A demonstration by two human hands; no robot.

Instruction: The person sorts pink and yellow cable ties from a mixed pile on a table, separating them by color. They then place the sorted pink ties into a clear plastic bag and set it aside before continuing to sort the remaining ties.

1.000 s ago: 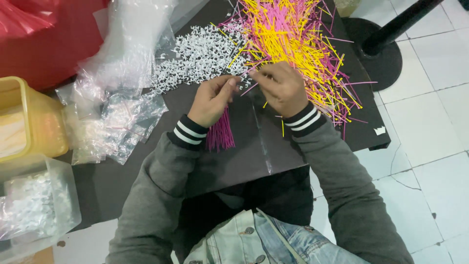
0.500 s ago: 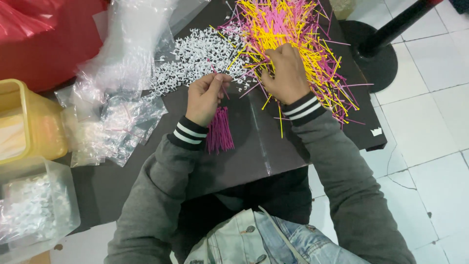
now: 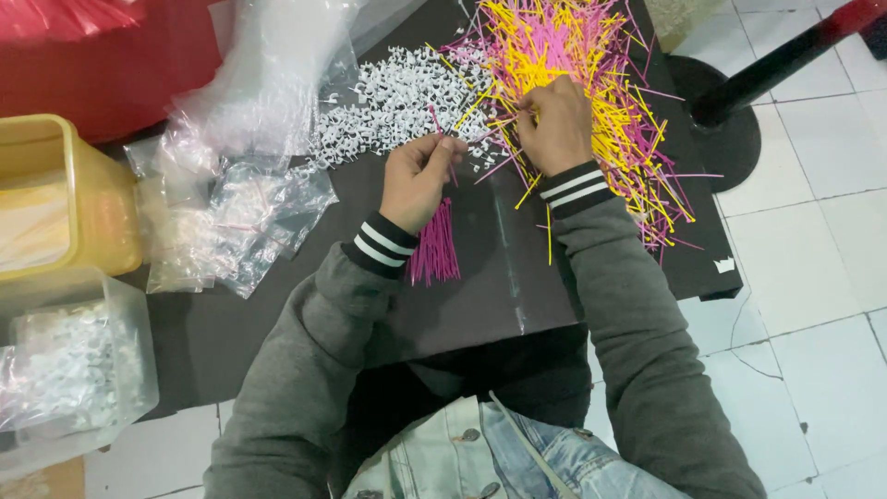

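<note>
Pink stick bundle (image 3: 434, 245) is gripped in the closed left hand (image 3: 418, 180). Long axis runs nearly along the forearm: loose ends fan out below the wrist toward the person, a single pink tip is seen poking out above the fist, toward the white clips.

Right hand (image 3: 556, 122) is curled, fingertips pinched on thin sticks at the near edge of the pink and yellow stick pile (image 3: 577, 83). Exactly which stick is pinched cannot be told.

Both hands are held over the black board (image 3: 462, 296), close together, not touching.

Surroundings:
- White plastic clip heap (image 3: 393, 102) lies just beyond the left hand, touching the stick pile on its right side.
- Loose yellow stick (image 3: 549, 236) lies on the board beside the right cuff, pointing roughly toward the person.
- Clear plastic bags (image 3: 236, 217) are piled left of the left arm.
- Yellow bin (image 3: 78, 199) and clear tub (image 3: 111, 370) of bagged white parts sit at far left.
- Black pole base (image 3: 725, 129) stands on the tiled floor, right of the pile.
</note>
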